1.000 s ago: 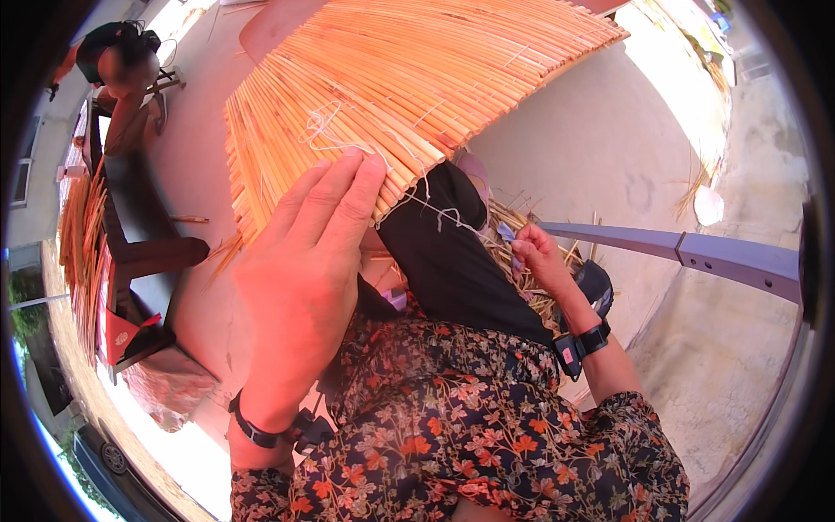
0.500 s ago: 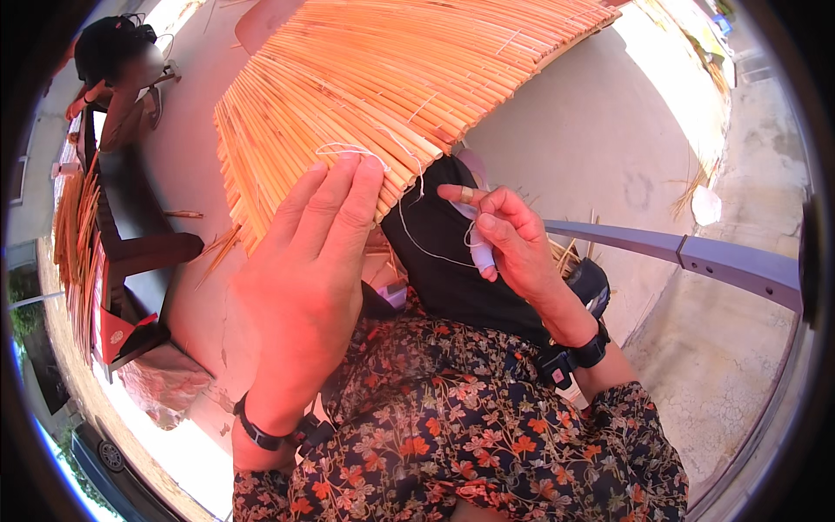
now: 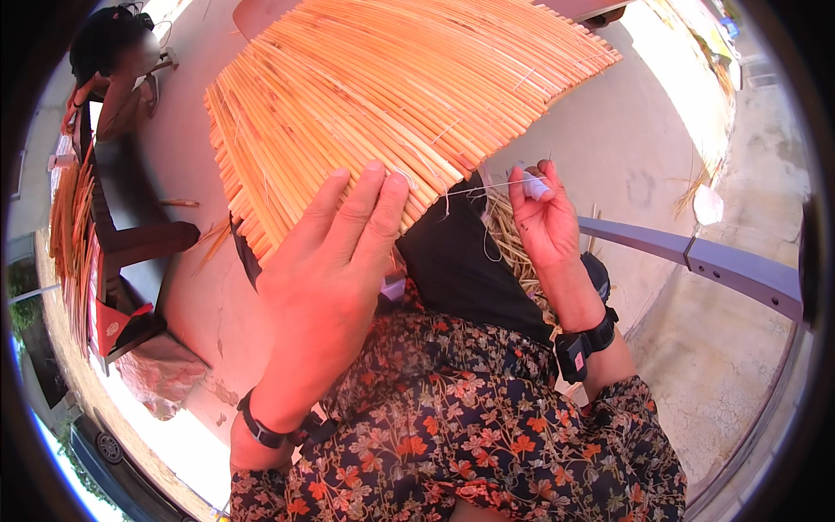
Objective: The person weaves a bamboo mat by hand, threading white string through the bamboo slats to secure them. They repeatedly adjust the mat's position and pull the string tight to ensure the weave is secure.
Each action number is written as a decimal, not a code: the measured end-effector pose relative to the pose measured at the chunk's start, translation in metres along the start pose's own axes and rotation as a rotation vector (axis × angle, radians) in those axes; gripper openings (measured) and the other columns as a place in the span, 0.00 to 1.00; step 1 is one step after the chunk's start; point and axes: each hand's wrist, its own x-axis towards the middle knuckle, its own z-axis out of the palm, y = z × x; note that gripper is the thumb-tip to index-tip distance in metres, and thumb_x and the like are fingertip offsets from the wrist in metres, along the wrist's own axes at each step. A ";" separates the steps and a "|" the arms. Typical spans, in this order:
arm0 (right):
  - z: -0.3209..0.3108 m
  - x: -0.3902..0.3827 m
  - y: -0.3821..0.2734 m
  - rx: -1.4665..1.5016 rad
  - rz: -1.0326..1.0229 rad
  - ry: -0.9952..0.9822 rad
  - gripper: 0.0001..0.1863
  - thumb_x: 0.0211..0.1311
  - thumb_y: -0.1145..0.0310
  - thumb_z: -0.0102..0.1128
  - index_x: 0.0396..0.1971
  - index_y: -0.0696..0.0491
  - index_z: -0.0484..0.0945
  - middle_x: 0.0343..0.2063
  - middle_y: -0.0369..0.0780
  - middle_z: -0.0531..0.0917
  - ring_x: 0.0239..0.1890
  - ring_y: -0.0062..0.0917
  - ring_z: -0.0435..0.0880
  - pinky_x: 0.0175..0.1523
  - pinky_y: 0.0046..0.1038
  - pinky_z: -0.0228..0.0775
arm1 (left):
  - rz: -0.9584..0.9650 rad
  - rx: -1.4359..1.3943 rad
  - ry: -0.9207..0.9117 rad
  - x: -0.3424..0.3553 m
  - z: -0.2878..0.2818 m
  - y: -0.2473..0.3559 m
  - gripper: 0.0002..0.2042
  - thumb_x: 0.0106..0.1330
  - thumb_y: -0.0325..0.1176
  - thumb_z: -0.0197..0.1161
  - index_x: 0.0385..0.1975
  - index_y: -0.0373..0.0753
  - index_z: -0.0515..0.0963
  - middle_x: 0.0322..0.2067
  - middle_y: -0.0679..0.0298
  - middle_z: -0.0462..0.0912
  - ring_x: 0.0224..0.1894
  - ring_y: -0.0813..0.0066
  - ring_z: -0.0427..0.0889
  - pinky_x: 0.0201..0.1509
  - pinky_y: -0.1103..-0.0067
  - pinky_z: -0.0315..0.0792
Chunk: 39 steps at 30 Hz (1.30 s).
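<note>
A mat of stitched straw stalks [image 3: 365,104] fans out ahead of me, its narrow corner toward my lap. My left hand [image 3: 322,252] grips its near edge, fingers stretched across the top and thumb out of sight. White stitches cross the stalks, and a loop of thread lies by my left fingertips. To the right of the mat, my right hand [image 3: 548,222] is closed around a small pale spool of thread [image 3: 534,188]. From there a white thread [image 3: 491,186] runs nearly straight to the mat's corner, while a looser strand hangs below.
Loose straw [image 3: 513,239] lies beside my dark-clothed leg. A grey metal bar [image 3: 644,239] extends to the right. On the left stand a dark bench [image 3: 139,248] and a bundle of stalks [image 3: 71,235]. Another person [image 3: 113,65] sits at the far left.
My right hand has moved up and right with the spool, drawing the thread straighter. My left hand has shifted slightly right along the mat, and the mat has tilted a little.
</note>
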 end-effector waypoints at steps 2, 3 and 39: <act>-0.010 0.008 -0.012 0.153 0.082 -0.063 0.07 0.81 0.71 0.57 0.37 0.52 0.73 0.22 0.30 0.71 0.22 0.15 0.69 0.32 0.21 0.75 | 0.007 0.022 -0.025 -0.004 0.007 0.004 0.25 0.58 0.27 0.65 0.59 0.46 0.85 0.57 0.64 0.88 0.56 0.60 0.88 0.54 0.74 0.83; -0.018 0.011 -0.017 0.067 0.055 -0.023 0.07 0.80 0.70 0.57 0.37 0.52 0.73 0.22 0.30 0.71 0.21 0.15 0.68 0.28 0.20 0.69 | 0.007 0.024 -0.041 -0.006 0.012 0.006 0.25 0.57 0.27 0.66 0.59 0.46 0.85 0.57 0.65 0.87 0.57 0.60 0.87 0.54 0.74 0.83; -0.126 0.001 -0.021 -0.441 0.039 0.265 0.06 0.77 0.68 0.63 0.41 0.49 0.75 0.19 0.28 0.71 0.16 0.12 0.66 0.16 0.17 0.53 | 0.210 0.011 -0.241 0.003 0.035 0.017 0.26 0.59 0.25 0.62 0.62 0.39 0.81 0.61 0.53 0.78 0.65 0.55 0.77 0.65 0.62 0.71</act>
